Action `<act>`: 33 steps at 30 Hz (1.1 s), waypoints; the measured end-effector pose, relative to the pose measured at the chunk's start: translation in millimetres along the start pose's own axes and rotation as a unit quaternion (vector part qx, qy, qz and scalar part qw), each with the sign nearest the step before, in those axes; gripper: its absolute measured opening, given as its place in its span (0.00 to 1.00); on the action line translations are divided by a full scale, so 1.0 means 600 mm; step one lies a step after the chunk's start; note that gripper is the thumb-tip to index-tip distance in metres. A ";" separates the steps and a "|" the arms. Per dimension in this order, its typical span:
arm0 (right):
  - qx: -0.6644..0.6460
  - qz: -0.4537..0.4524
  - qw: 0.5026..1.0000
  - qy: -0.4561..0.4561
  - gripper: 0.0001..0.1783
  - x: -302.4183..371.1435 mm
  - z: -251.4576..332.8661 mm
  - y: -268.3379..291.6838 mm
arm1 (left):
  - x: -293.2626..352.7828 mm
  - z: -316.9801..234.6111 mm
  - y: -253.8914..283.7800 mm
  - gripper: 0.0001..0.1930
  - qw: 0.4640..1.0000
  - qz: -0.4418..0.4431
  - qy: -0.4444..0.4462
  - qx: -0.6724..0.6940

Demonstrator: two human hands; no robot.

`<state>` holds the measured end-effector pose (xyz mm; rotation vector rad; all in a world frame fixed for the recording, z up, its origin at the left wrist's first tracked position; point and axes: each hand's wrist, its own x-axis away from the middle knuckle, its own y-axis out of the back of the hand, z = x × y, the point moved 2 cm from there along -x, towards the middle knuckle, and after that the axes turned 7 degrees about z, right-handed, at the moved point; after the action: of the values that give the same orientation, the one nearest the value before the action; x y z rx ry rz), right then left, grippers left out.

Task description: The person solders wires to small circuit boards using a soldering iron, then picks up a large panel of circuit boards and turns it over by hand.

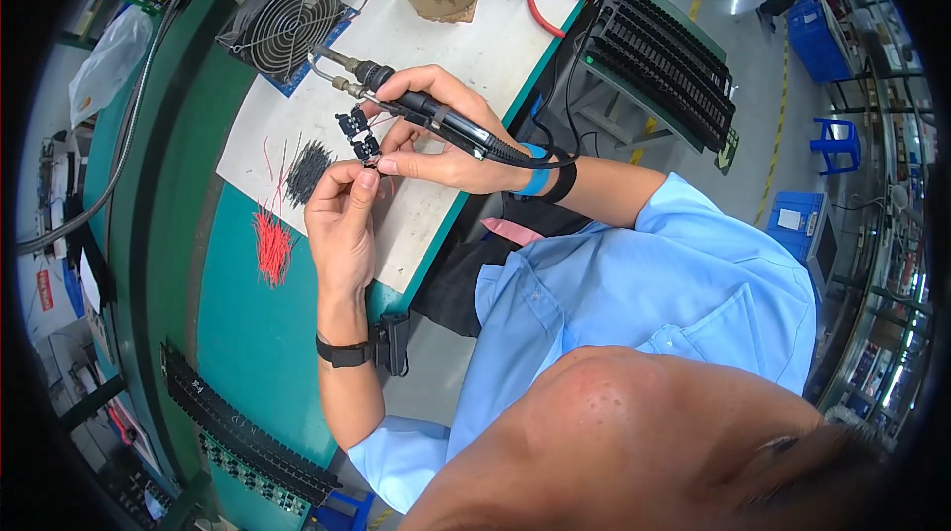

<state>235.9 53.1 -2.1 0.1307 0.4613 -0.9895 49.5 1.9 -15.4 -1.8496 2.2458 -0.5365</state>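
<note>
My left hand [342,224] pinches the lower end of a small group of black electronic parts [359,135] between thumb and forefinger. The exact spot under its fingertips is hidden. My right hand [446,130] is wrapped round a black soldering iron [428,113] with a thin metal feed tube alongside. Its thumb and fingertips come close to the black parts and to my left thumb; whether they also grip them I cannot tell. Beside my left hand lie a bundle of black wires [309,172] and a bundle of red wires [271,248].
A fan with a round wire guard [287,28] stands beyond the iron's tip. Farther along the white sheet are a brown round pot [440,8] with silvery contents and red-handled cutters [538,8]. Black slotted racks [659,60] stand right; another rack [243,427] lies lower left.
</note>
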 end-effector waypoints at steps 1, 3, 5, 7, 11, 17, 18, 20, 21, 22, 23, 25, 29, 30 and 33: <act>-0.017 0.001 1.000 -0.004 0.34 0.000 -0.002 0.000 | 0.000 0.000 0.000 0.05 1.000 -0.001 0.000 0.000; -0.052 0.003 0.999 -0.013 0.34 -0.001 -0.007 -0.002 | -0.002 -0.002 -0.001 0.06 1.000 0.010 0.007 0.022; -0.075 -0.004 0.997 -0.018 0.34 0.000 -0.010 -0.003 | 0.005 0.001 0.003 0.06 0.999 -0.004 0.010 0.033; -0.119 -0.026 0.992 -0.027 0.33 0.002 -0.013 -0.014 | 0.001 0.006 0.007 0.07 0.999 0.029 0.014 0.043; -0.088 -0.030 0.996 -0.003 0.34 -0.001 -0.019 -0.007 | -0.004 0.000 -0.012 0.08 0.997 0.000 0.029 0.069; -0.103 -0.012 0.994 -0.038 0.37 -0.003 -0.018 -0.014 | 0.000 0.003 -0.005 0.08 0.997 0.013 0.013 0.079; -0.092 -0.010 0.995 -0.027 0.37 -0.003 -0.021 -0.013 | 0.001 0.004 -0.004 0.08 0.997 0.009 0.009 0.071; -0.079 -0.007 0.997 -0.015 0.37 -0.004 -0.024 -0.010 | -0.002 0.004 -0.003 0.08 0.998 0.005 0.004 0.064; -0.068 -0.016 0.997 -0.013 0.37 -0.004 -0.025 -0.008 | -0.004 0.004 -0.002 0.08 0.998 -0.002 -0.004 0.062; -0.058 -0.024 0.998 -0.010 0.37 -0.003 -0.026 -0.005 | -0.005 0.003 -0.002 0.08 0.998 -0.008 -0.011 0.060; -0.048 -0.033 0.998 -0.007 0.37 -0.003 -0.026 -0.003 | -0.005 0.002 -0.001 0.08 0.998 -0.015 -0.017 0.057; -0.047 -0.043 0.998 -0.002 0.36 -0.005 -0.021 0.002 | -0.005 0.000 0.000 0.08 0.998 -0.029 -0.020 0.057; -0.025 -0.072 0.997 0.016 0.35 -0.004 -0.013 0.022 | -0.004 -0.003 0.001 0.07 0.996 -0.064 -0.027 0.047; -0.005 -0.080 0.996 0.024 0.35 -0.002 -0.012 0.031 | -0.004 -0.003 0.002 0.07 0.996 -0.071 -0.028 0.039; 0.077 -0.077 0.993 0.035 0.34 0.001 -0.011 0.070 | -0.001 -0.008 0.000 0.07 0.995 -0.084 -0.034 0.031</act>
<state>268.8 77.4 -12.7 0.2732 0.4631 -1.1745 47.8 3.2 -10.8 -2.0045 2.0198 -0.5547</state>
